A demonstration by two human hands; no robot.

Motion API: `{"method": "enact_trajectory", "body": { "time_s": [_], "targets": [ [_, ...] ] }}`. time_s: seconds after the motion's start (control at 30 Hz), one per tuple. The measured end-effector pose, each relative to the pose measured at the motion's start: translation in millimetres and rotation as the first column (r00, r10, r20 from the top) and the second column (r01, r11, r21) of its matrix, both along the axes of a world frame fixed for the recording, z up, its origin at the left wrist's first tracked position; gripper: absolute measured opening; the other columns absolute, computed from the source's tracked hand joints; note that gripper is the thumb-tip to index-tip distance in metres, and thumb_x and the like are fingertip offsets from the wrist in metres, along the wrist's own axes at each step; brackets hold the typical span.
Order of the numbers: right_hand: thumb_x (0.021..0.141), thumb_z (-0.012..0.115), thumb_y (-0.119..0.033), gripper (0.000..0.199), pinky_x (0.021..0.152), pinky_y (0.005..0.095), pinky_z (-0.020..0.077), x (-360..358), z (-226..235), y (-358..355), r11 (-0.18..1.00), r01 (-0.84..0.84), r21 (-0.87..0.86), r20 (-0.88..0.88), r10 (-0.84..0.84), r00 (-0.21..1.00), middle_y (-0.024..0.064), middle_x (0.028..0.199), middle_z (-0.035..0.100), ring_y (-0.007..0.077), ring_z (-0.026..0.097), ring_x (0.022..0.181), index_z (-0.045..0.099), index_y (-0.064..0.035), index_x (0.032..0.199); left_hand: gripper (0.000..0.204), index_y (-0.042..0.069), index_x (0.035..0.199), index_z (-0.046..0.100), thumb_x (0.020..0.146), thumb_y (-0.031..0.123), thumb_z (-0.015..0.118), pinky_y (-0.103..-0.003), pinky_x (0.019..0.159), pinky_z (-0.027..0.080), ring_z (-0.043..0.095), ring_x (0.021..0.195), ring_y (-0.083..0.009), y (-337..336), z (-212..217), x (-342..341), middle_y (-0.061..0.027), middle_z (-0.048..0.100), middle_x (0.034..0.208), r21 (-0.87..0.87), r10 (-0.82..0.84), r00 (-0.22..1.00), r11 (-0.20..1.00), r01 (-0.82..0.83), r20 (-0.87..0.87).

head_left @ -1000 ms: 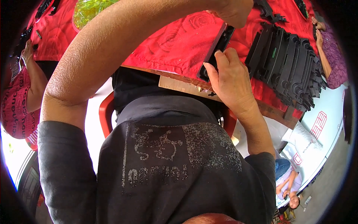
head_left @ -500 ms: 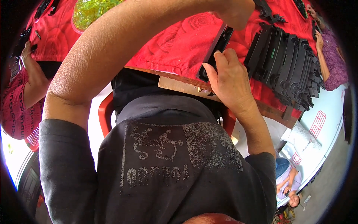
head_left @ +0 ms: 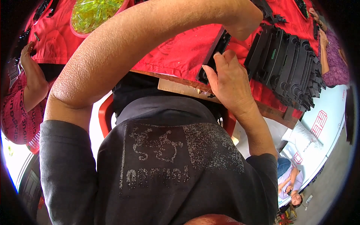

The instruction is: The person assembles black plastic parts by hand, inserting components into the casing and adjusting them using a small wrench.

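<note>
A long, narrow black plastic part [head_left: 210,60] lies slanted at the near edge of the red-covered table. My right hand [head_left: 233,80] is closed on its near half, with curled fingers at its side and the thumb by its near end. Across the table stretches my left arm, and my left hand [head_left: 245,22] is bent over the part's far end. The left fingers are hidden, so what they hold does not show. Just right of my hands sits a row of similar black plastic parts [head_left: 287,63], stacked side by side.
A pink-rimmed tub [head_left: 72,27] of yellow-green translucent pieces [head_left: 95,15] stands at the far left. More black parts [head_left: 267,13] lie beyond my left hand. People sit at the table's left [head_left: 32,75] and right [head_left: 332,63]; another person [head_left: 290,183] is lower right.
My left hand and forearm have shifted slightly right and nearer, showing more of the tub. My right hand stays at the black part, almost unmoved.
</note>
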State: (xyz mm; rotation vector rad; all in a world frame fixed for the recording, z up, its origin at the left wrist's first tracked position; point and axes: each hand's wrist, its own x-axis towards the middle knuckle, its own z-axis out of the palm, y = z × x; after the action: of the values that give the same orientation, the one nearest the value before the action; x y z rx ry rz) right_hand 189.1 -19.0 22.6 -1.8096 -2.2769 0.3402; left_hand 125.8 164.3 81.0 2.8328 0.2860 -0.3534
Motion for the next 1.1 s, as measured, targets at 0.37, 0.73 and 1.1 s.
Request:
{"method": "enact_trajectory", "body": {
  "time_s": [0.37, 0.73, 1.1],
  "targets": [
    [0.089, 0.071, -0.02, 0.03, 0.067, 0.0447, 0.0557, -0.9, 1.0, 1.0, 1.0, 0.012, -0.019, -0.012, -0.013, 1.0, 0.0221, 0.096, 0.053, 0.0386, 0.064, 0.078, 0.054, 0.0027, 0.096, 0.021, -0.001, 0.078, 0.075, 0.077, 0.02, 0.069, -0.042, 0.07, 0.056, 0.073, 0.084, -0.0325, 2.1, -9.9, -9.3, -0.0217, 0.072, 0.082, 0.087, -0.1, 0.993, 0.992, 0.094, 0.059],
    [0.088, 0.072, -0.021, 0.029, 0.066, 0.0425, 0.0568, -0.5, 0.1, 0.3, 1.0, 0.011, 0.028, 0.023, -0.011, 1.0, 0.0221, 0.096, 0.054, 0.0371, 0.066, 0.076, 0.058, 0.0042, 0.095, 0.021, 0.003, 0.087, 0.078, 0.077, 0.02, 0.071, -0.038, 0.074, 0.058, 0.074, 0.087, -0.0293, -16.9, -9.2, -23.9, -0.0162, 0.074, 0.089, 0.111, 0.041, 0.994, 0.992, -0.052, 0.104],
    [0.087, 0.073, -0.019, 0.029, 0.066, 0.0404, 0.0574, -1.2, 1.8, 0.7, 1.0, 0.008, 0.029, 0.016, -0.009, 1.0, 0.0203, 0.094, 0.054, 0.036, 0.066, 0.075, 0.06, 0.0053, 0.097, 0.016, 0.001, 0.071, 0.075, 0.075, 0.014, 0.065, -0.042, 0.066, 0.055, 0.071, 0.074, -0.034, 1.1, -4.0, -25.0, -0.0196, 0.07, 0.075, 0.135, -0.024, 1.0, 0.991, 0.021, 0.017]
  ]
}}
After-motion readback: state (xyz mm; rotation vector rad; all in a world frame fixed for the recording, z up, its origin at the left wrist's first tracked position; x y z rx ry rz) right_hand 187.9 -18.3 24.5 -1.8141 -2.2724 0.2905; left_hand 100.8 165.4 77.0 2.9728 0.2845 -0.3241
